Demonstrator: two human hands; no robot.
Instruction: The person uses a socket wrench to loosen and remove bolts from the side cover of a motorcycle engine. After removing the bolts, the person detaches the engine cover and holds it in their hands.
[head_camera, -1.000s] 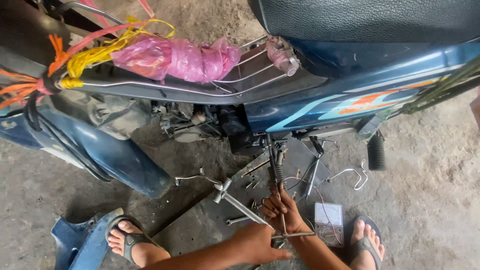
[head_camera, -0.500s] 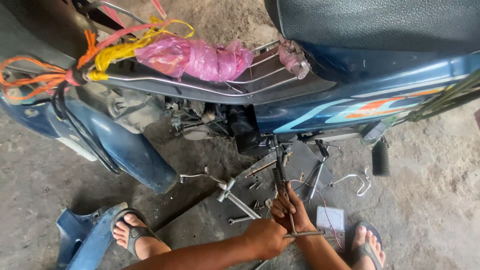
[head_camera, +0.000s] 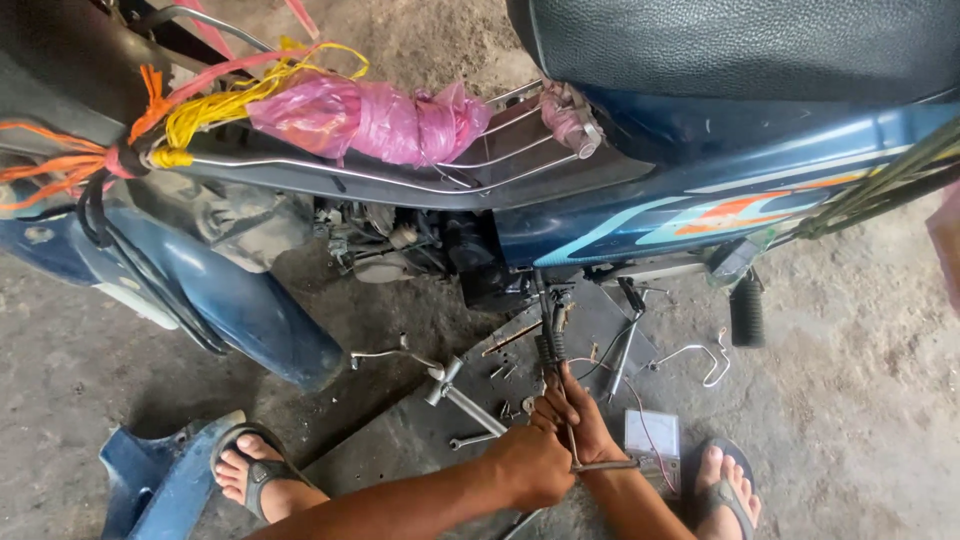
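Both hands (head_camera: 560, 440) shifted slightly; the tool (head_camera: 572, 440) stays half hidden.

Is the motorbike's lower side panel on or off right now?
Off. The engine shows bare under the motorbike frame, and a loose blue panel lies on the floor by the person's foot.

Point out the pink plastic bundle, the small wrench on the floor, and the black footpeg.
pink plastic bundle (head_camera: 375, 118), head view, middle of the wrapped plastic.
small wrench (head_camera: 470, 439), head view, middle of its shaft.
black footpeg (head_camera: 746, 312), head view, centre of the rubber grip.
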